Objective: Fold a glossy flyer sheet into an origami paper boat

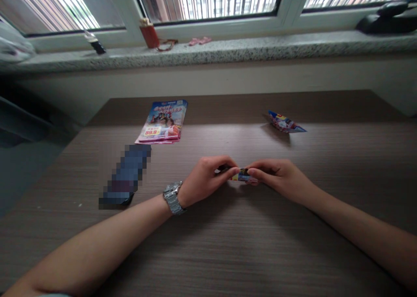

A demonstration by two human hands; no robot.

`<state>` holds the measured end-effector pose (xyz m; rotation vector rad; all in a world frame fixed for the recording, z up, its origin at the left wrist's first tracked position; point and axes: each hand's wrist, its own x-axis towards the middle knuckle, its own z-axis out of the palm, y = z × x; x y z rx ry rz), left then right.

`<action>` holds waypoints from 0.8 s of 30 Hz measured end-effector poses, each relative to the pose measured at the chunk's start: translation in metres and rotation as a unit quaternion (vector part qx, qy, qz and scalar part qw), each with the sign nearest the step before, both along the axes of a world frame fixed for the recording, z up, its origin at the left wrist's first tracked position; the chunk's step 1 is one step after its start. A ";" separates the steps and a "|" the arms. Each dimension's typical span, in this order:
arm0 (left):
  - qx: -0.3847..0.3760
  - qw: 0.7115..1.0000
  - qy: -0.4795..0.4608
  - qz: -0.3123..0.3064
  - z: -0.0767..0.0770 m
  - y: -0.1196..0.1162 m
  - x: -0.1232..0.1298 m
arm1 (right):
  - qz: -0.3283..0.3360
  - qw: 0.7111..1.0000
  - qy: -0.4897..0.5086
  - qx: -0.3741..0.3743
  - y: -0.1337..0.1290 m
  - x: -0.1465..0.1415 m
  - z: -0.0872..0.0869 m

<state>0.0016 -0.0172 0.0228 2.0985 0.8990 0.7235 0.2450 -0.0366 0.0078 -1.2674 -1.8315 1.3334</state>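
A small folded piece of colourful printed paper (243, 175) is pinched between my two hands, just above the middle of the wooden table (208, 253). My left hand (208, 177), with a silver watch on its wrist, closes thumb and fingers on the paper's left end. On the right end, my right hand (282, 177) holds it the same way. Fingers cover much of the paper, so its full shape is hidden. Beyond my right hand stands a folded paper shape (285, 123) with pointed ends, printed in blue and red.
A stack of printed flyers (163, 121) lies at the back left. Nearer, left of my left hand, is a dark pixelated object (125, 175). On the stone windowsill (244, 49) are a red case (149, 34) and a black item (387, 21).
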 end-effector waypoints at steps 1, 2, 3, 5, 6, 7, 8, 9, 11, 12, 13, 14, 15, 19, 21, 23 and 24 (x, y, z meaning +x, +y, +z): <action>0.005 1.000 -0.002 0.001 -0.001 0.000 0.000 | -0.007 1.000 0.010 -0.012 0.001 0.001 -0.002; 0.011 1.000 -0.003 0.003 -0.002 0.000 0.000 | -0.012 1.000 0.017 -0.021 0.001 0.001 -0.003; 0.016 1.000 -0.004 0.005 -0.003 0.000 0.000 | -0.012 0.999 0.022 -0.027 0.001 0.002 -0.004; 0.028 1.000 -0.002 0.009 -0.004 0.000 0.000 | -0.006 0.999 0.030 -0.031 0.001 0.002 -0.005; 0.034 0.999 -0.001 0.011 -0.005 0.000 0.000 | -0.004 0.999 0.032 -0.030 0.001 0.002 -0.006; 0.039 0.999 0.000 0.013 -0.005 0.000 0.000 | -0.004 0.999 0.033 -0.027 0.001 0.002 -0.005; 0.043 0.999 0.002 0.016 -0.005 0.000 0.000 | -0.007 0.999 0.031 -0.023 0.000 0.002 -0.005; 0.045 0.999 0.002 0.018 -0.005 0.000 0.000 | -0.010 0.999 0.027 -0.018 -0.001 0.002 -0.004; 0.042 0.999 0.001 0.020 -0.004 0.000 0.000 | -0.012 1.000 0.018 -0.002 -0.002 0.002 -0.003; 0.036 0.999 -0.002 0.022 -0.004 0.000 -0.001 | -0.011 1.000 0.015 0.007 -0.002 0.002 -0.003; 0.026 0.999 -0.008 0.025 -0.004 0.001 -0.001 | -0.010 1.000 0.012 0.015 -0.003 0.002 -0.002; 0.013 0.999 -0.016 0.029 -0.004 0.001 -0.002 | -0.010 1.000 0.011 0.023 -0.003 0.002 -0.002; -0.002 0.999 -0.024 0.032 -0.004 0.002 -0.002 | -0.012 0.999 0.010 0.029 -0.003 0.003 -0.002; -0.058 0.996 -0.051 0.036 -0.005 0.006 -0.004 | -0.021 0.998 -0.002 0.056 -0.002 0.005 -0.001; -0.072 0.995 -0.054 0.038 -0.005 0.007 -0.005 | -0.025 0.997 -0.017 0.074 -0.001 0.007 -0.002; -0.075 0.995 -0.049 0.043 -0.004 0.008 -0.005 | -0.026 0.995 -0.031 0.094 0.000 0.008 -0.002; -0.074 0.995 -0.046 0.044 -0.004 0.008 -0.006 | -0.027 0.994 -0.038 0.104 0.000 0.008 -0.002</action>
